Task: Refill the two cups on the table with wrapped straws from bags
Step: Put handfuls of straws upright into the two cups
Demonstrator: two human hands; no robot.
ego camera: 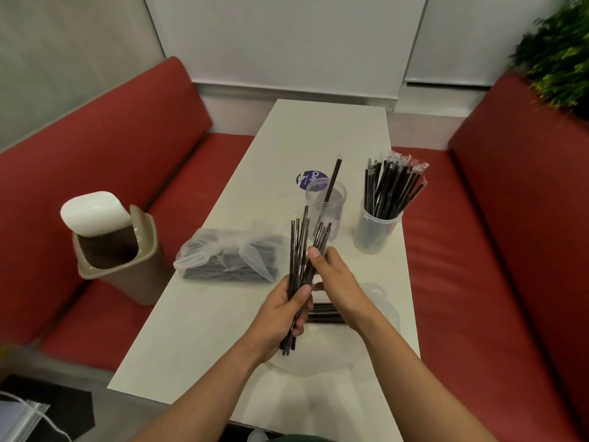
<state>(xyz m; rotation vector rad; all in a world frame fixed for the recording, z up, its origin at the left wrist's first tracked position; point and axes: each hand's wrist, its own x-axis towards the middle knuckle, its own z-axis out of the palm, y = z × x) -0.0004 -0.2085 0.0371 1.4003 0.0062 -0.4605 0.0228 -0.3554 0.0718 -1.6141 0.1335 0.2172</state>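
My left hand [288, 309] grips a bundle of black wrapped straws [299, 250] near its lower end, tips fanned upward. Above it, my right hand [334, 275] pinches some of the same straws between thumb and fingers. Just beyond stands a clear cup [328, 205] holding a single straw [333, 178]. To its right a second clear cup [376, 231] is packed with several wrapped straws [393, 186]. A tied plastic bag of straws [228, 258] lies to the left. An open bag [379, 301] with more straws [325, 314] lies under my hands.
The white table [318, 129] runs between two red benches [111, 148]. A brown swing-lid bin [111, 247] sits on the left bench beside the table. A purple sticker [307, 178] is on the tabletop behind the cups. A green plant [557, 55] stands at the far right.
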